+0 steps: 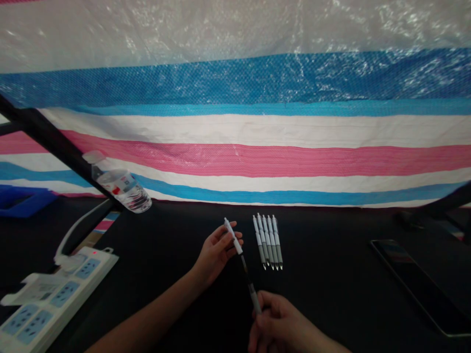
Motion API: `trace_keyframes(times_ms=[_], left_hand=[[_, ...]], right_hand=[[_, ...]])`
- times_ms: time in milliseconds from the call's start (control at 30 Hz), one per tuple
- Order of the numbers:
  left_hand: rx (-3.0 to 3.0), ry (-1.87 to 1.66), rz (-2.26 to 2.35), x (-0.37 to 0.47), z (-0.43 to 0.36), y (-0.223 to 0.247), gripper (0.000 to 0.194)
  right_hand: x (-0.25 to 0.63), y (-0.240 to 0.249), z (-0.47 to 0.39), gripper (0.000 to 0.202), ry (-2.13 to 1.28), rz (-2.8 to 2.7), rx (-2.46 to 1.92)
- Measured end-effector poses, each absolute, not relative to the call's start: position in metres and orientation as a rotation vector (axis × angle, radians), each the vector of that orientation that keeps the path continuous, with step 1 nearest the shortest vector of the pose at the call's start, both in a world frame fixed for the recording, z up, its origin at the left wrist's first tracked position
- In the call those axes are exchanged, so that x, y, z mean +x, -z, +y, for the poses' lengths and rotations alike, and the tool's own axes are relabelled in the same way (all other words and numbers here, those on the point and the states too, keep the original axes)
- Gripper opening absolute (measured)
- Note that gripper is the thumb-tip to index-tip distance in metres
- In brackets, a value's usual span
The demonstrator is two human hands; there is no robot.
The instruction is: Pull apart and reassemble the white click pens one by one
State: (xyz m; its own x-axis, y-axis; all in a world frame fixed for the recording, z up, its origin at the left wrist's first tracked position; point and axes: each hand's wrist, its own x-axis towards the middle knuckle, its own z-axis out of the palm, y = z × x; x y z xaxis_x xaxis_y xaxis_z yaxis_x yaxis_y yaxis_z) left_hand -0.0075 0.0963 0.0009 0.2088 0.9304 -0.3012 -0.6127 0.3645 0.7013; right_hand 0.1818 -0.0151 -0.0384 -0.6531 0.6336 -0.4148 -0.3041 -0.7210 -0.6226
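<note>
My left hand (220, 249) pinches the white upper barrel (234, 237) of a pen, its clicker end pointing up and away. My right hand (273, 321) grips the grey lower barrel (254, 298) nearer to me. Between the two parts a thin dark refill (244, 265) shows, in line with both. Just right of my left hand, several white and grey pens (268, 242) lie side by side on the black table (324, 279), tips toward me.
At the left are a white power strip (59, 299) with a plugged-in cable, a blue tray (24, 201) and a clear bottle (128, 191) by a black bar (61, 152). A dark phone (419, 287) lies at the right. Striped sheeting (257, 159) hangs behind the table.
</note>
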Motion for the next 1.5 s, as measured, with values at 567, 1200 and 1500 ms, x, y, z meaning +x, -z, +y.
trace_keyframes(times_ms=[567,1200,1500], left_hand=[[0.722,-0.902,0.707,0.007,0.068,0.001,0.036],[0.589,-0.938,0.695,0.005,0.072,0.002,0.034],[0.586,-0.953,0.710,0.004,0.073,0.003,0.035]], right_hand=[[0.182,0.032,-0.011,0.057,-2.325,-0.539,-0.887],[0.181,0.037,-0.011,0.053,-2.353,-0.486,-0.860],[0.183,0.032,-0.010,0.049,-2.355,-0.494,-0.860]])
